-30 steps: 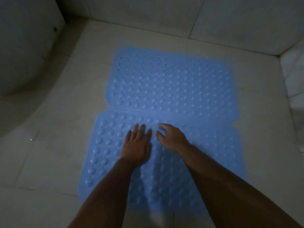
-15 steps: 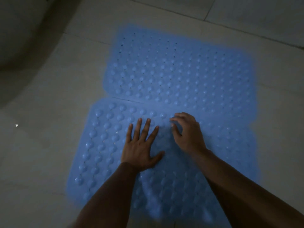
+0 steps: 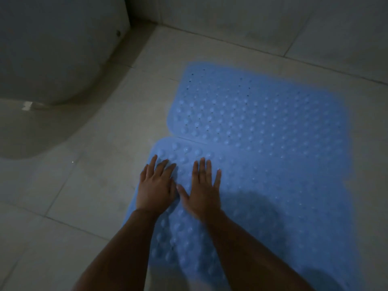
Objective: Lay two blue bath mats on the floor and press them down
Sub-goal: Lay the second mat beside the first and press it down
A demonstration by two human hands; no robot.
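Both mats are already down on the tiled floor, long edges butted together so there's basically no gap. Makes sense, one continuous non-slip patch instead of a strip of bare tile between them. The far mat runs close to the back wall, and the near mat sits right in front of it, reaching toward the bottom edge of the floor in view. The seam between them shows as a thin line at the near mat's far left corner.

Now the hands. Left hand is right at the near mat's left edge, close to that far left corner, palm down with fingers straight and a bit spread. Right hand is just beside it, thumbs nearly touching, also flat, fingers fanned out. Neither one is gripping or pinching anything, just flat palms on the bumpy surface.

My guess is flat hands are the point here: spreading the push so the mat sits tight to the tile. The corner looks like the spot being worked; the right half hasn't got hands on it.

The big pale curved fixture sits off the left, well apart from the mats.
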